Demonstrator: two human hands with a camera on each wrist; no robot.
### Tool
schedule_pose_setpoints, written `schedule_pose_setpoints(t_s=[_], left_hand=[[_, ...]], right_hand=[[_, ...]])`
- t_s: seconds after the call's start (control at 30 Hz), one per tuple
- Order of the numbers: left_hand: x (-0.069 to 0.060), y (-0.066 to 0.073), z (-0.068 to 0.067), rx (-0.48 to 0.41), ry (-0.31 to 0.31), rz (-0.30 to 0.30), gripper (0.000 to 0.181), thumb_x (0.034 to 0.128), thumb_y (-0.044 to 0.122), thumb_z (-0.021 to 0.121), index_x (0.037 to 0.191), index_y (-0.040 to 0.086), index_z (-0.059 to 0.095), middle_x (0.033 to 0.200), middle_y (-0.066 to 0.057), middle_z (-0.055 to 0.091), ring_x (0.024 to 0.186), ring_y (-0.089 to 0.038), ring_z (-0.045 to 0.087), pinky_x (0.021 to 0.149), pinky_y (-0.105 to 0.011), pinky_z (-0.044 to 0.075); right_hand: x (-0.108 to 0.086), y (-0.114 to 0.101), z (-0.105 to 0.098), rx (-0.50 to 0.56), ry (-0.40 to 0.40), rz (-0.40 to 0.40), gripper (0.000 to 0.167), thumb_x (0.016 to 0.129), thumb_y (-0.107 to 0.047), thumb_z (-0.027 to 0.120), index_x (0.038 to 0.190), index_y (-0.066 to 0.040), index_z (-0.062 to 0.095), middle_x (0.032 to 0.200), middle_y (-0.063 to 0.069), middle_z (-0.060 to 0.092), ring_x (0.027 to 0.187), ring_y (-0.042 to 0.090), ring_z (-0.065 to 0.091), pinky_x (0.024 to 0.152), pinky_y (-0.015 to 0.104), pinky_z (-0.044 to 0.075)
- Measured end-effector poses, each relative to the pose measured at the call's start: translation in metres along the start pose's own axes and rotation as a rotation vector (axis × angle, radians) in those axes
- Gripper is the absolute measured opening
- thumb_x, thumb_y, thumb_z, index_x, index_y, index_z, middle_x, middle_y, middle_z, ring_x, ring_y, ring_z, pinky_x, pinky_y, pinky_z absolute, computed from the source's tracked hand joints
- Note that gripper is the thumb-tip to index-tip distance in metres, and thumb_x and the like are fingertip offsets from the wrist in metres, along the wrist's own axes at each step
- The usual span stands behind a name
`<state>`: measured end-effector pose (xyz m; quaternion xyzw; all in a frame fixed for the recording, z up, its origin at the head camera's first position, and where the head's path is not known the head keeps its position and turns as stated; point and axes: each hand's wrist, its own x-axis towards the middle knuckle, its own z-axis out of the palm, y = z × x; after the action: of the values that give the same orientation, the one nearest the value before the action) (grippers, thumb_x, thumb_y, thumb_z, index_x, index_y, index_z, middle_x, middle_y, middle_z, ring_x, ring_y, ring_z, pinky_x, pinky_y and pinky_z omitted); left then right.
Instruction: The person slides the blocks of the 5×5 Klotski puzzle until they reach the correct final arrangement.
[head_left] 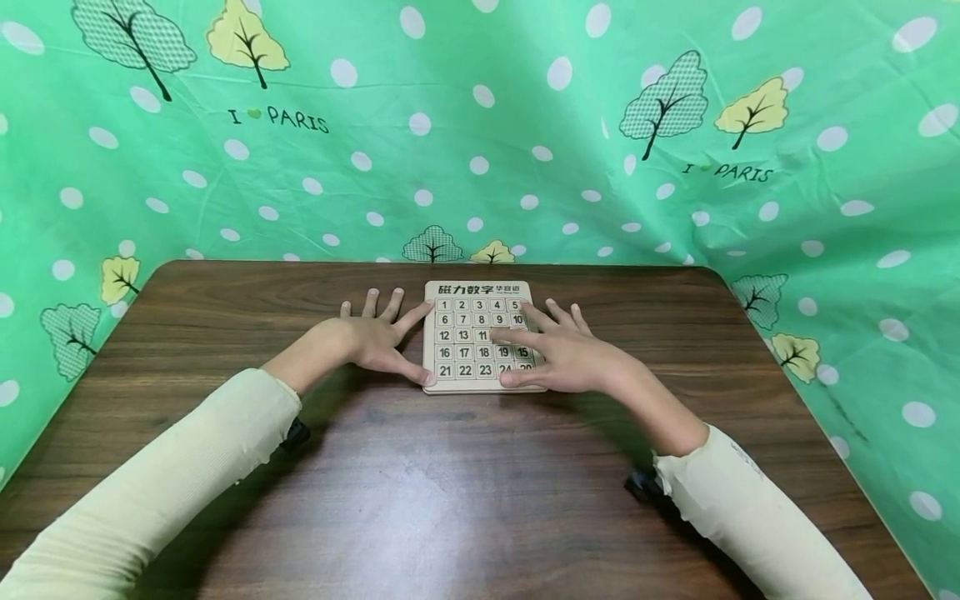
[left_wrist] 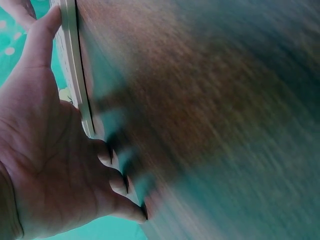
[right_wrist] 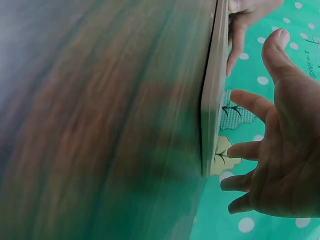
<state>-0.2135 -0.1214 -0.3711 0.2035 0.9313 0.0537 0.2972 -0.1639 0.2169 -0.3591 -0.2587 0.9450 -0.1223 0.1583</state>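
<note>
A pale wooden number sliding puzzle [head_left: 468,386] lies flat near the table's far edge, with dark printed characters along its top strip. Square number tiles [head_left: 463,335] fill its rows; the row starting with 12 reads 12, 13, 11 before fingers cover it. My left hand [head_left: 375,340] is spread at the puzzle's left side, thumb and index fingertips at its edge, the other fingers over the table. Over the right side reaches my right hand [head_left: 566,354], fingers spread and holding nothing. Its index finger covers part of the third row. In the right wrist view, that hand [right_wrist: 287,150] appears raised off the board.
The brown wood-grain table [head_left: 420,492] stretches toward me, in front of the puzzle. A green dotted cloth [head_left: 480,133] with tree prints hangs behind and along both sides. Dark devices sit under both wrists, by the pale sleeves [head_left: 172,458].
</note>
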Motion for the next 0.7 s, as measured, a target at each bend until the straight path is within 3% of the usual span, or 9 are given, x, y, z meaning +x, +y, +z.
schedule_pose_setpoints(t_s=[0.2, 0.33, 0.7], left_hand=[[0.001, 0.000, 0.001, 0.026, 0.000, -0.001, 0.133, 0.0874, 0.095, 0.066, 0.179, 0.045, -0.017, 0.186, -0.021, -0.026, 0.170, -0.057, -0.024, 0.131, -0.088, -0.007], [0.001, 0.001, 0.000, 0.020, -0.004, -0.002, 0.133, 0.0869, 0.096, 0.065, 0.178, 0.046, -0.018, 0.186, -0.020, -0.027, 0.170, -0.056, -0.024, 0.131, -0.088, -0.006], [0.001, 0.001, 0.001, 0.028, 0.002, -0.004, 0.134, 0.0858, 0.096, 0.066, 0.178, 0.047, -0.018, 0.187, -0.019, -0.026, 0.171, -0.056, -0.023, 0.131, -0.088, -0.006]], right_hand=[[-0.018, -0.001, -0.006, 0.010, -0.015, 0.025, 0.075, 0.100, -0.072, 0.072, 0.166, -0.038, 0.058, 0.189, 0.025, 0.013, 0.172, 0.063, 0.003, 0.133, 0.086, -0.005], [-0.023, -0.001, -0.004, -0.005, -0.040, 0.025, 0.074, 0.101, -0.073, 0.070, 0.165, -0.039, 0.059, 0.189, 0.024, 0.015, 0.172, 0.064, 0.004, 0.132, 0.087, -0.004], [-0.007, 0.004, -0.003, -0.041, -0.016, 0.056, 0.077, 0.100, -0.079, 0.065, 0.167, -0.042, 0.055, 0.188, 0.028, 0.018, 0.170, 0.068, 0.007, 0.133, 0.087, -0.001]])
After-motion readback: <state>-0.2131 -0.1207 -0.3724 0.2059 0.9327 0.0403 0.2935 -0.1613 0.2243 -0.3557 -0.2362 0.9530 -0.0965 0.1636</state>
